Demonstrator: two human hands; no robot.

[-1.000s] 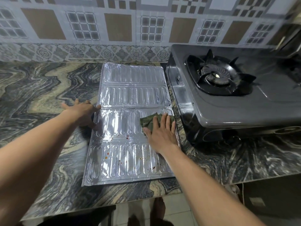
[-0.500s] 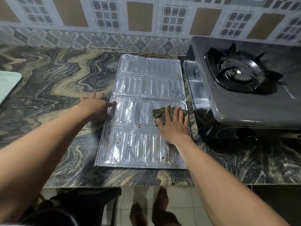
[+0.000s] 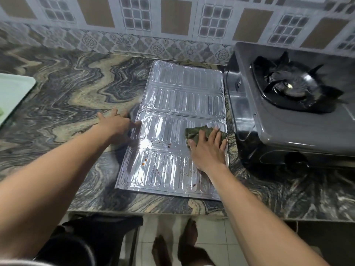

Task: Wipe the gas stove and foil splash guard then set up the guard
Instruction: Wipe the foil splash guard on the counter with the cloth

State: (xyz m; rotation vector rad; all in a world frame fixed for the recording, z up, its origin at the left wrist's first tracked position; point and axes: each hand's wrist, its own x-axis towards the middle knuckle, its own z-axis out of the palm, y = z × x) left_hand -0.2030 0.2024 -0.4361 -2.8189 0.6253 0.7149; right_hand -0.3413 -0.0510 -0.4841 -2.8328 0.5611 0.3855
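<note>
Pressing a green cloth (image 3: pixel 196 131) under spread fingers, the right hand (image 3: pixel 208 152) has barely moved on the foil splash guard (image 3: pixel 184 96), flat on the counter (image 3: pixel 67 104) beside the gas stove (image 3: pixel 278 127); the left hand (image 3: pixel 115 123), fingers straight, steadies its edge; red splatters (image 3: pixel 143 163) remain, so wiping is unfinished.

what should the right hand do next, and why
Probably drag the green cloth toward the near edge: red specks dot the near panel of the foil guard, the left hand steadies its left edge, the right hand presses the cloth flat.
</note>
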